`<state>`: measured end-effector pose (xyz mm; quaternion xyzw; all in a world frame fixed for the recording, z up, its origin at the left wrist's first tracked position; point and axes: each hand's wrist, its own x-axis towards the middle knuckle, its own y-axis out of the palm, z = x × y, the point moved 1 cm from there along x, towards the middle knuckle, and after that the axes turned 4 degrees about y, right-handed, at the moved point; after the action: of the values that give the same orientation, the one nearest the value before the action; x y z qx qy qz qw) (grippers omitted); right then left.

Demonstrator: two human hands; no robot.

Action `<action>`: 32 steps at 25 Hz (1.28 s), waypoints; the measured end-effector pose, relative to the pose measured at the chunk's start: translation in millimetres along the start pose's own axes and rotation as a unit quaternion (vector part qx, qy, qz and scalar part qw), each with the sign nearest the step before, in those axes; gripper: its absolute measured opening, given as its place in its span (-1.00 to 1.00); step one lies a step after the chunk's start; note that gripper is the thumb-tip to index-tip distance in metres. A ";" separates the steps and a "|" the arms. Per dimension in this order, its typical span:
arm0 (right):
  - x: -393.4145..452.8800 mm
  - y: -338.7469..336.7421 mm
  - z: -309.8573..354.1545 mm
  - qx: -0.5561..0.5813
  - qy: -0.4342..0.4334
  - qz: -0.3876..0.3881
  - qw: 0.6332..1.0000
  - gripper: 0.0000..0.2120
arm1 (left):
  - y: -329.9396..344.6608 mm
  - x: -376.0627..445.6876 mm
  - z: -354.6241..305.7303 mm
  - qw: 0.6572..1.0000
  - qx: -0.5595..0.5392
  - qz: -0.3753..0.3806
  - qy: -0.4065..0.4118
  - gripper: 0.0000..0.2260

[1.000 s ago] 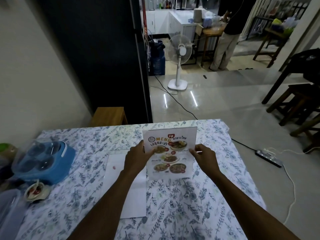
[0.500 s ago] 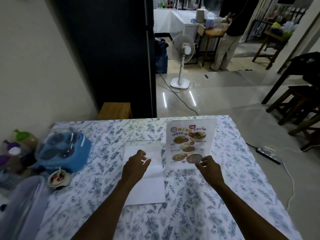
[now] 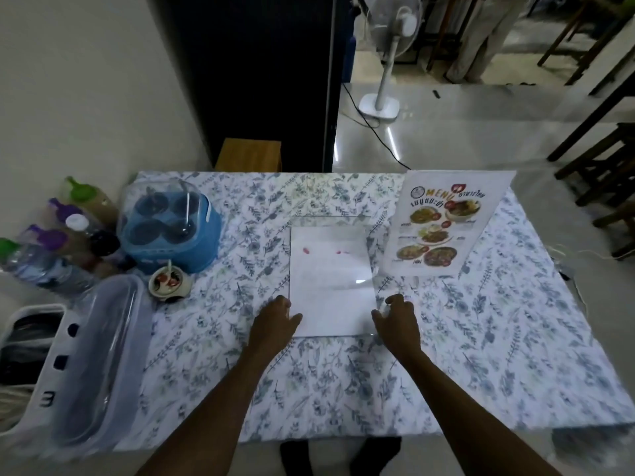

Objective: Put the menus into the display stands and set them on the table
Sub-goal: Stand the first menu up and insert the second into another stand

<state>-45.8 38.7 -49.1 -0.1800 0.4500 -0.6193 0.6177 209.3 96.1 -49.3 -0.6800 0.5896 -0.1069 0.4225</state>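
We see left hand (image 3: 275, 326) and right hand (image 3: 398, 324), both loosely open, flanking the blank sheet (image 3: 328, 286). Left of the filled stand (image 3: 450, 225), the clear stand (image 3: 372, 242) under the sheet may slip unnoticed.

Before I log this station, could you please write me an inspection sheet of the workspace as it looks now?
Surface: table under a floral cloth.
Job's things: filled menu stand upright at the far right; a white sheet, blank side up, lies flat at the centre with a clear stand around it.
Clutter: blue caddy, small bowl, bottles and a clear tub along the left.
Grips: left hand and right hand rest at the sheet's near corners; whether they have closed on it cannot be told.
Cables: fan cord across the floor.
Surroundings: standing fan, wooden stools, another person's legs.
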 end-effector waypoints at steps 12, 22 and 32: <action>-31.6 -2.3 1.0 0.045 -0.020 0.051 0.997 -0.56 | -10.9 -39.8 14.9 0.984 -0.095 -0.146 -0.041 -0.90; -91.4 -78.6 -11.6 0.116 -0.179 0.090 0.973 -0.73 | -47.0 -144.3 6.8 0.943 -0.225 -0.241 0.048 -0.91; -49.3 -124.9 88.0 0.055 -0.289 0.020 0.956 -0.78 | -117.9 -107.0 -31.8 0.920 -0.260 -0.233 0.178 -0.78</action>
<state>-44.1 33.9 111.4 -0.3081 0.2214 -0.5524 0.7422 242.6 171.1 90.8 -0.8536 0.4874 -0.1647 0.0824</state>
